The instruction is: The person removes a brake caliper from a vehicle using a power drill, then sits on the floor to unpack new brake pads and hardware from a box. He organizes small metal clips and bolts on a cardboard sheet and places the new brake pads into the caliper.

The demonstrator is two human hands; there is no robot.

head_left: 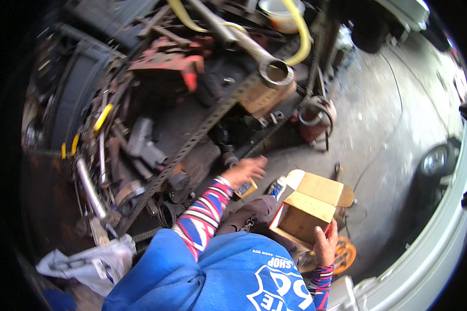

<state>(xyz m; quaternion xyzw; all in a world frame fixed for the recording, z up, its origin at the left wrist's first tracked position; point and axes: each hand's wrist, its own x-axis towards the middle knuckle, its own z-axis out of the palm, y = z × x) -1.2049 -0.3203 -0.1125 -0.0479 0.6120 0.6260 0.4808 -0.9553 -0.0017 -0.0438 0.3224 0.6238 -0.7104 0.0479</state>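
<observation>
Way free into open box (297,220), raised flap (316,193) beyond; cluttered shelf (211,126) blocking left

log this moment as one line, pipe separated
left hand: open, near small yellow-edged box | right hand: at right side of open brown cardboard box, grip unclear

Cardboard box (317,191): flaps evenly lit, hollow in brown shade.
Floor (373,98): beyond the box, washed pale with glare; light seems strongest from up and right of it.
Steel rack (198,133): left of the box, dim, recesses sinking toward black.
Wheel (437,159): right of the box, in dark shadow.
Left hand (248,171): left of the box, slightly blurred.
Vehicle body (425,254): far right of the box, bowed by fisheye distortion.
Rim: black all around.
</observation>
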